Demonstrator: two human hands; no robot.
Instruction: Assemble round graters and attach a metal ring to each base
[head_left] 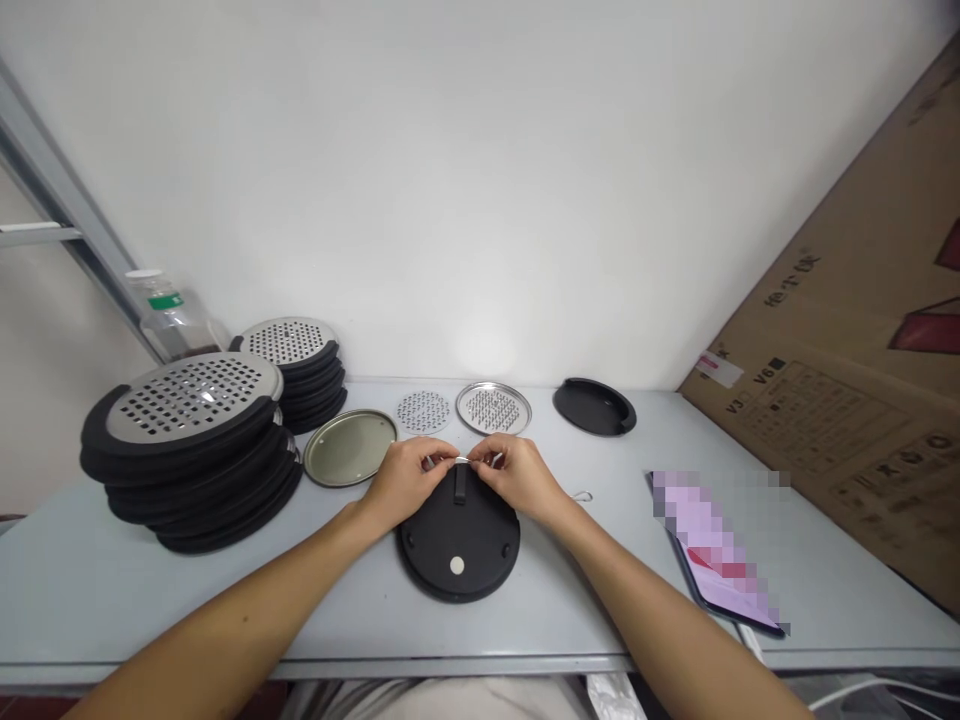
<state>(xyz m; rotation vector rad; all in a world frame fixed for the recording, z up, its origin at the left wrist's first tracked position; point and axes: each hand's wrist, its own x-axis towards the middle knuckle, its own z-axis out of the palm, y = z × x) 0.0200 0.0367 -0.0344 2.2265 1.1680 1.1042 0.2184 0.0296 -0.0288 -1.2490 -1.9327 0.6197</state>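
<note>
A thin white cord (460, 460) is held above a black round base (457, 548) by the left hand (409, 480) and the right hand (521, 478). The fingers of both hands are brought together and clamped on the cord, with the two hands almost touching, though the exact finger placement is partly hidden. The base lies flat on a grey table (97, 590), directly below the hands, and a black strap (460, 484) and a white round dot (457, 565) are seen on it. A small white loop (581, 496) is left on the table, just beyond the right hand. Near the left hand, a plain metal disc (349, 447) is laid flat. Farther ahead, a small perforated disc (424, 411), a perforated steel plate (493, 408) and a black round tray (594, 405) are set out, while two stacks of black-rimmed perforated graters (191, 450) are piled to the left.
</note>
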